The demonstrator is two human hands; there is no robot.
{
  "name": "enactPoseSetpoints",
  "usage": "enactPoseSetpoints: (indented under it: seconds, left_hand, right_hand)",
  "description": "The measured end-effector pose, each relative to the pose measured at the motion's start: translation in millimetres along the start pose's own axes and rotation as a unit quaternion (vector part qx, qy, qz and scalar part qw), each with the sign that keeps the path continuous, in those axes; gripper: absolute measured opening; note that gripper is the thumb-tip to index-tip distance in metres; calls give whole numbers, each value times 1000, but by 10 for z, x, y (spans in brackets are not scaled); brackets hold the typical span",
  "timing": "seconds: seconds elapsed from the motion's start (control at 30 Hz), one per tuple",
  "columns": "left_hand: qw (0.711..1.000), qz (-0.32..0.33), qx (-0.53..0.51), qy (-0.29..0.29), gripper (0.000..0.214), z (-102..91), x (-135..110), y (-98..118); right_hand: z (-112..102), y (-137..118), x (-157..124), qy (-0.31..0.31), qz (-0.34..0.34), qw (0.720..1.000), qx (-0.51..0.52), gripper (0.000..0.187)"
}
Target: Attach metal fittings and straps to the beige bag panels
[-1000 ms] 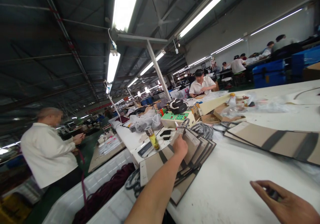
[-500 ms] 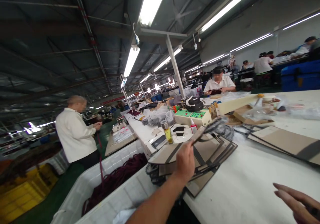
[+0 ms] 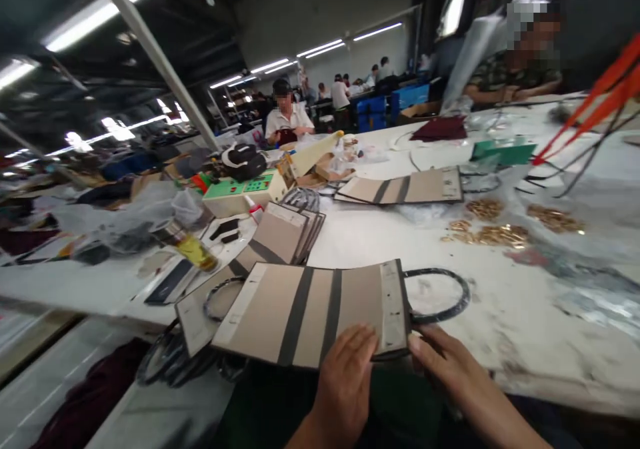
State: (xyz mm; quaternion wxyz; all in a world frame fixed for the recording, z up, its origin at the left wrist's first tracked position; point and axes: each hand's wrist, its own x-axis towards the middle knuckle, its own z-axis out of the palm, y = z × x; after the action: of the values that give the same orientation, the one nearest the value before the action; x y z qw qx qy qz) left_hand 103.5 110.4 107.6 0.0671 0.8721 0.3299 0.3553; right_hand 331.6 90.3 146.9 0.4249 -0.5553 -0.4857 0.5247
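Two hands show; what do they hold?

One flat folded bag (image 3: 310, 309), tan card with dark stripes, at the near edge of the white table (image 3: 380, 242). Left hand (image 3: 345, 385) holds its near edge, fingers laid on top. Right hand (image 3: 453, 379) touches the near right corner; whether it pinches, I cannot tell. A black cord handle (image 3: 443, 292) loops out from the bag's right end.

Any containers?

Several. A clear plastic sack (image 3: 150, 209) sits at left, contents blurred. A small bottle (image 3: 193, 249) of yellow liquid lies tilted beside a stack of like bags (image 3: 280, 232). A pale bin (image 3: 35, 389) at lower left holds something dark red.
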Motion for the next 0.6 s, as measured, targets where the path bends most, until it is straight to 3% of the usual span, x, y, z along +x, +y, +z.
enactPoseSetpoints:
  seconds: [0.13,0.27,0.37,0.47,0.53,0.6]
  left_hand:
    - [996,-15,-76,-37,50,-31,-25,29]
    - [978,-87,-163,-101,37,-131,144,-86]
    - [972,-150,-158,-92,39,-103,461,-310]
    - [971,-179,-130,-96,48,61,895,-571]
    - [963,-184,-139,-139,52,196,1206,-708]
    - [941,-176,-180,-226,54,311,1501,-793]
  right_hand:
    - [-18,130,-225,44,-2,999,9,48]
    - [47,307,-388,45,70,994,65,51]
    - [96,363,-483,14,89,989,120,49]
    - [128,342,-554,27,81,991,105,42]
    - [145,325,-594,32,54,995,72,35]
    - [164,329,-628,36,28,998,44,31]
